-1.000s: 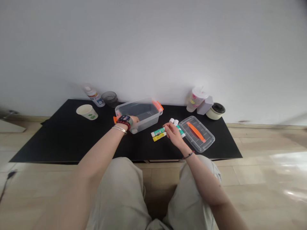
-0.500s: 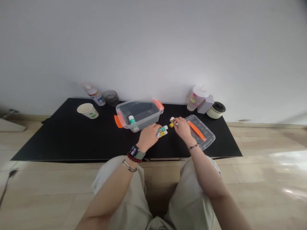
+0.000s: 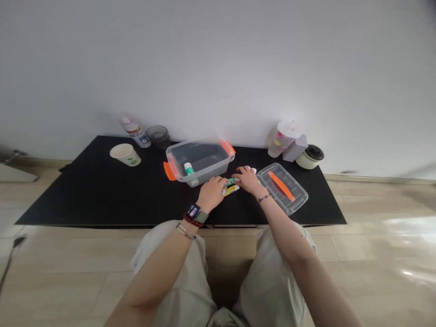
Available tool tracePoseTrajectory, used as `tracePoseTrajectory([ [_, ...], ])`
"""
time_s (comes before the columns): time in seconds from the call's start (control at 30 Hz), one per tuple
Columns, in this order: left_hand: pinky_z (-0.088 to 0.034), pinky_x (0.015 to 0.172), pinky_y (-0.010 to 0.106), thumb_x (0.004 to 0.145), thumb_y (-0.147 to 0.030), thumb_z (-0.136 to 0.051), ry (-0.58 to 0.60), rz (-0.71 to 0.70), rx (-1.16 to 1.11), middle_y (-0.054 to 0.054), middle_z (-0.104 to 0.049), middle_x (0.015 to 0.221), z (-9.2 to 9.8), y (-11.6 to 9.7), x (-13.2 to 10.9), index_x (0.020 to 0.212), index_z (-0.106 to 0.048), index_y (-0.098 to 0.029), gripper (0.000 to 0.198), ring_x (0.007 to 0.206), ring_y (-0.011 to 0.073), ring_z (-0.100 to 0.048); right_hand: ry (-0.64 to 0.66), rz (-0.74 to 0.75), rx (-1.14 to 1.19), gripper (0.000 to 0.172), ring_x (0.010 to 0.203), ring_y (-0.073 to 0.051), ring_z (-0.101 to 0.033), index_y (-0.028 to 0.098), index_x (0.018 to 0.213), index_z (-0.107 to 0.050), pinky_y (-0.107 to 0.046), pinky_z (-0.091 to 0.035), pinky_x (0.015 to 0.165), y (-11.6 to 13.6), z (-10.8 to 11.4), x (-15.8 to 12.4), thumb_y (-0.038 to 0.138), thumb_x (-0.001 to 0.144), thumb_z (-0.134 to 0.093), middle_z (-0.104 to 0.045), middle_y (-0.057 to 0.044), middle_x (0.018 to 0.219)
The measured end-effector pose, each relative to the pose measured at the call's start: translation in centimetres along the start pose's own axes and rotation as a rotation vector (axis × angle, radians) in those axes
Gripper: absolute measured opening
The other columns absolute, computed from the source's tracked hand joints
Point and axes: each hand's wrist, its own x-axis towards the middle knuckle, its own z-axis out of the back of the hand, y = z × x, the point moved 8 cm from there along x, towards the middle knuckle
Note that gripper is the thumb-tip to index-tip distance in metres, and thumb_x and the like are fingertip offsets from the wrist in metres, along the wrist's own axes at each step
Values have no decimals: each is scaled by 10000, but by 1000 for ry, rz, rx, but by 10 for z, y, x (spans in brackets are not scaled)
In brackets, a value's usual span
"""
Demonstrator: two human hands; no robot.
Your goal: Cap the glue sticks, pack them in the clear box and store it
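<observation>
In front of the box, my left hand (image 3: 211, 193) is closed around the left end of a green glue stick (image 3: 230, 182). My right hand (image 3: 248, 180) has its fingertips closed on the other end of that stick. A yellow glue stick (image 3: 231, 190) lies just below it, against my left fingers. White cap ends (image 3: 253, 170) show behind my right hand, which mostly hides what they belong to. A clear box (image 3: 211, 173) with orange latches stands open behind my left hand, with a green-and-white glue stick (image 3: 189, 169) at its left end.
The clear lid (image 3: 295, 190) with an orange handle lies right of my right hand on the black table (image 3: 136, 204). A paper cup (image 3: 125, 155), spray bottle (image 3: 136, 133) and dark glass (image 3: 158, 136) stand left. A lidded tumbler (image 3: 281, 140), pale box (image 3: 295, 148) and cream pot (image 3: 308, 159) stand right.
My right hand has moved left from the white-capped sticks near the lid to the right end of the green glue stick. My left hand stays almost in place.
</observation>
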Motion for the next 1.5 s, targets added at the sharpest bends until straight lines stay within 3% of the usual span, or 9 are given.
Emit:
tracePoseTrajectory([
  [0.2,-484,928,367,943,-205,-478,-77,-11,-30,119,-612,1248,3,0,1,1298,-558,-177,365,1162,268,-553,-32,27,52,283,1169,-293,-472,176,1205,-643,-415,-356,959,7,10,2,315,982,-537,-642,-137,1229],
  [0.4,-411,1039,424,951,-296,-510,-190,-29,-78,154,-552,1382,12,-6,1,1388,-464,-168,458,1300,306,-489,-157,59,445,223,1016,-233,-576,211,1101,-648,-372,-385,911,15,55,-14,367,958,-578,-702,-71,1080],
  [0.53,-473,899,388,992,-357,-429,-103,36,-167,147,-654,1204,4,-4,3,1292,-504,-162,366,1091,293,-632,-311,-26,787,295,893,-187,-615,218,1087,-650,-317,-439,824,-20,76,-23,441,979,-491,-702,-40,1004],
  [0.63,-493,812,372,988,-397,-431,-38,73,-294,141,-672,1127,-4,0,4,1222,-509,-162,340,994,290,-665,-403,-313,600,303,1010,-241,-590,189,1083,-674,-375,-428,893,-70,70,-26,387,977,-471,-690,-95,1058],
  [0.73,-496,808,370,977,-400,-445,1,73,-408,132,-683,1074,-10,0,5,1166,-514,-170,306,959,280,-672,-283,-509,306,291,1170,-318,-492,182,1116,-701,-461,-375,967,-97,47,-25,346,924,-557,-644,-143,1189],
  [0.87,-497,816,368,967,-408,-452,9,67,-499,124,-692,1047,-14,0,7,1134,-521,-178,293,950,275,-675,-157,-532,207,355,1202,-333,-441,207,1196,-696,-485,-356,976,-99,20,-19,390,926,-556,-590,-152,1279],
  [1.1,-497,800,368,952,-437,-473,34,71,-504,118,-697,1037,-17,0,6,1129,-535,-182,316,926,279,-679,-90,-578,116,354,1191,-340,-447,178,1103,-711,-475,-342,962,-104,4,-16,426,967,-499,-595,-166,1261],
  [1.37,-486,766,337,945,-430,-492,29,58,-551,89,-699,971,-15,-1,4,1068,-545,-193,272,874,250,-676,-222,-622,303,287,1061,-289,-549,154,1136,-623,-450,-362,953,-110,11,-15,342,923,-578,-692,-137,1019],
  [1.5,-483,762,336,943,-455,-483,-1,60,-597,82,-689,943,-14,0,6,1038,-537,-192,285,868,248,-669,-447,-570,825,430,889,-209,-590,148,1183,-618,-354,-456,805,-102,35,-14,470,905,-561,-675,-103,998],
])
